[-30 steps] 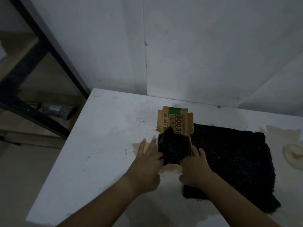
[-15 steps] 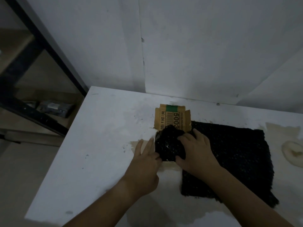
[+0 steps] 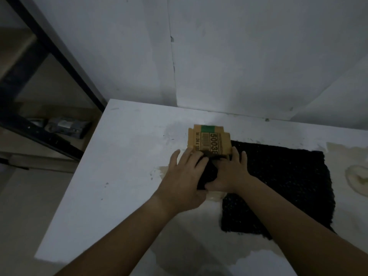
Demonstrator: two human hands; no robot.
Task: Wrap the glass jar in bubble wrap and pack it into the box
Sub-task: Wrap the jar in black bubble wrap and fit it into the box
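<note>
both left hand (image 3: 184, 177) and right hand (image 3: 234, 173) press bundle (image 3: 207, 175) in box (image 3: 210, 139).

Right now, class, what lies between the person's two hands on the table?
In the head view, the black wrapped bundle lies between the left hand and the right hand, both touching it, next to the box flap.

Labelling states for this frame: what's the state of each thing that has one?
box: open, far flap up
wrapped bundle: in box, under both hands
bubble wrap sheet: flat on table
left hand: fingers straight, pressing bundle
right hand: fingers straight, pressing bundle
</note>
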